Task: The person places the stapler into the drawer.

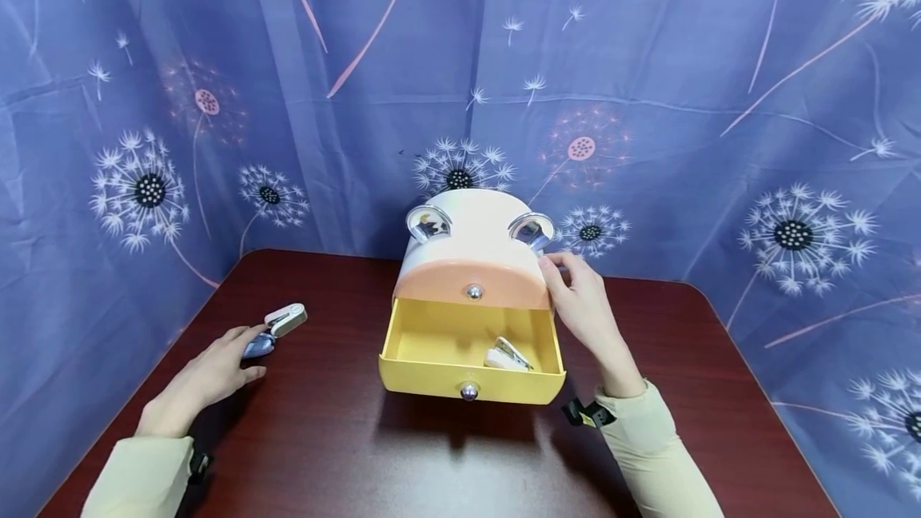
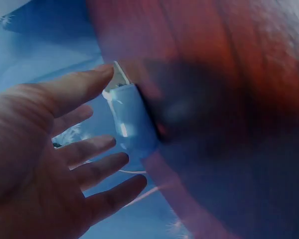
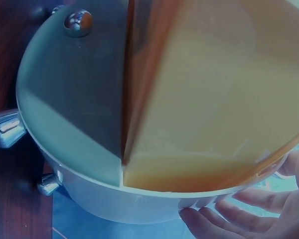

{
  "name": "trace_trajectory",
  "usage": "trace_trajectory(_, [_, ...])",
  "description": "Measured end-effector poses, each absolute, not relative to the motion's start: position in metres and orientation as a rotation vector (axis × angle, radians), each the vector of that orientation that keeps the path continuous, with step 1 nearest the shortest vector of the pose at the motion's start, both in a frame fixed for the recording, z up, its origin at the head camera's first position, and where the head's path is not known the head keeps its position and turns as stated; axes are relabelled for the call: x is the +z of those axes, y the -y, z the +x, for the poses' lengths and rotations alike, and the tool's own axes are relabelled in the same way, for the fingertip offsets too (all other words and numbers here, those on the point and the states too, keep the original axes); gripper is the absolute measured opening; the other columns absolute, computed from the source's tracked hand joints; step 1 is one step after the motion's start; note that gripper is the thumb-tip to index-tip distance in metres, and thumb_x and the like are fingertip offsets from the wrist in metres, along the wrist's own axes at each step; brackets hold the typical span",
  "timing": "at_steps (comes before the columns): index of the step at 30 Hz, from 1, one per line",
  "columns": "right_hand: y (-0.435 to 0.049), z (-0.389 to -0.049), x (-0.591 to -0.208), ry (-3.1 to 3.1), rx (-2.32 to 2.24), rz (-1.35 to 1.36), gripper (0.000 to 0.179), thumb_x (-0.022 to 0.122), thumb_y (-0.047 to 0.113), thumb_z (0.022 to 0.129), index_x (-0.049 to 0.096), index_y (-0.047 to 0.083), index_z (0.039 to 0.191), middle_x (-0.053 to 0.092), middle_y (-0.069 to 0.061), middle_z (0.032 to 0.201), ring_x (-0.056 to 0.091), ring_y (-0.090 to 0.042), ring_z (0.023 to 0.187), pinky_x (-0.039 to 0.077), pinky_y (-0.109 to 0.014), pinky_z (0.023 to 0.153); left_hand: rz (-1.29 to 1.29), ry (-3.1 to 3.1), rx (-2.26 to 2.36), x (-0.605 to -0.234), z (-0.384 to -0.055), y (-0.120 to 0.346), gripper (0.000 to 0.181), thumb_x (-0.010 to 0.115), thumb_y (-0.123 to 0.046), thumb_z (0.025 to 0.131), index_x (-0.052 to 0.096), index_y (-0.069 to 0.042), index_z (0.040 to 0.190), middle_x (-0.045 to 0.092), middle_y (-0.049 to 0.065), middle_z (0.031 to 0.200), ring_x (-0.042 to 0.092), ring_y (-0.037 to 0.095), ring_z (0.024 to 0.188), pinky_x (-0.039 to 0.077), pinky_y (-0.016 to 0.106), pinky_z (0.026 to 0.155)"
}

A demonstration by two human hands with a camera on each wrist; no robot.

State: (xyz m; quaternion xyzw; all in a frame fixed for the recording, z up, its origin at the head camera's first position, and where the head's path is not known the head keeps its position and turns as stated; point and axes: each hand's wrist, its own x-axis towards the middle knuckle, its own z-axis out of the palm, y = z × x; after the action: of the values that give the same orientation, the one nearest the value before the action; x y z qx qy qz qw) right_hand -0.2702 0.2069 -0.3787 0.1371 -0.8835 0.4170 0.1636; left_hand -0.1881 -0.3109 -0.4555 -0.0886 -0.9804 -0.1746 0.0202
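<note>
My left hand [image 1: 216, 374] reaches over the left side of the table, fingers spread and straight. Its fingertips are right at a small blue stapler-like item [image 1: 259, 344], also in the left wrist view, with a white-and-grey one [image 1: 285, 318] just beyond. My right hand [image 1: 586, 302] touches the right side of a white frog-shaped drawer box [image 1: 478, 222], its fingers laid along the wall. The box's peach upper drawer [image 1: 439, 282] is closed. Its yellow lower drawer [image 1: 424, 380] is pulled out, with a white stapler [image 1: 507, 354] lying inside at the right.
Two silver-rimmed round eyes, one of them the left eye [image 1: 428, 224], stick up from the box top. The dark red table [image 1: 309, 438] ends at a blue dandelion-print curtain [image 1: 360, 142] at the back and sides. Silver knobs, including the lower knob [image 1: 469, 392], stand out from the drawers.
</note>
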Motion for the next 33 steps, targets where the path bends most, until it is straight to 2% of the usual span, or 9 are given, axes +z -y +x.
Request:
trace_trajectory(4, [-0.206,-0.27,-0.378,2.516,1.19,0.394,0.047,0.045,0.049,0.101,0.063,0.01,0.12,0.061,-0.01,0.108,0.063,-0.022,0.089,0.051,-0.04,0.072,-0.253,3.044,-0.517,-0.461,-0.19,0.315,0.064,0.079,-0.008,0.079,0.049,0.008,0.134,0.046,0.036,0.125,0.049,0.052,0.111,0.043,0.067,0.08])
trace_trajectory(11, [-0.207,-0.269,-0.377,2.521,1.195,0.387,0.049,0.045,0.05,0.101,0.063,0.01,0.122,0.06,-0.01,0.111,0.063,-0.022,0.09,0.052,-0.04,0.072,-0.269,3.016,-0.401,-0.468,-0.201,0.326,0.062,0.077,-0.006,0.078,0.049,0.005,0.133,0.041,0.036,0.129,0.042,0.055,0.114,0.043,0.068,0.076])
trace_trajectory(13, [-0.207,-0.269,-0.377,2.52,1.201,0.384,0.049,0.045,0.05,0.101,0.063,0.01,0.122,0.06,-0.009,0.11,0.063,-0.022,0.089,0.052,-0.04,0.071,-0.27,3.036,-0.383,-0.47,-0.203,0.328,0.061,0.076,-0.006,0.078,0.05,0.006,0.132,0.042,0.036,0.128,0.043,0.055,0.113,0.044,0.068,0.075])
trace_trajectory(22, [-0.204,-0.269,-0.377,2.502,1.189,0.389,0.048,0.045,0.049,0.101,0.064,0.01,0.121,0.062,-0.008,0.108,0.062,-0.021,0.087,0.051,-0.04,0.072,-0.237,3.044,-0.325,-0.471,-0.208,0.332,0.05,0.078,-0.005,0.076,0.06,0.005,0.121,0.055,0.027,0.104,0.058,0.041,0.089,0.048,0.058,0.064])
trace_trajectory(28, [-0.205,-0.27,-0.379,2.498,1.19,0.385,0.047,0.045,0.05,0.101,0.064,0.011,0.12,0.062,-0.007,0.106,0.062,-0.02,0.085,0.051,-0.039,0.07,-0.216,3.079,-0.31,-0.468,-0.205,0.329,0.048,0.079,-0.011,0.077,0.061,0.003,0.119,0.057,0.023,0.1,0.058,0.037,0.086,0.048,0.057,0.063])
trace_trajectory(33, [-0.204,-0.27,-0.379,2.489,1.189,0.388,0.046,0.045,0.049,0.101,0.064,0.011,0.119,0.061,-0.007,0.099,0.061,-0.019,0.077,0.05,-0.038,0.067,-0.194,3.087,-0.3,-0.46,-0.2,0.325,0.05,0.08,-0.02,0.077,0.061,0.002,0.119,0.058,0.022,0.099,0.059,0.036,0.08,0.046,0.056,0.06])
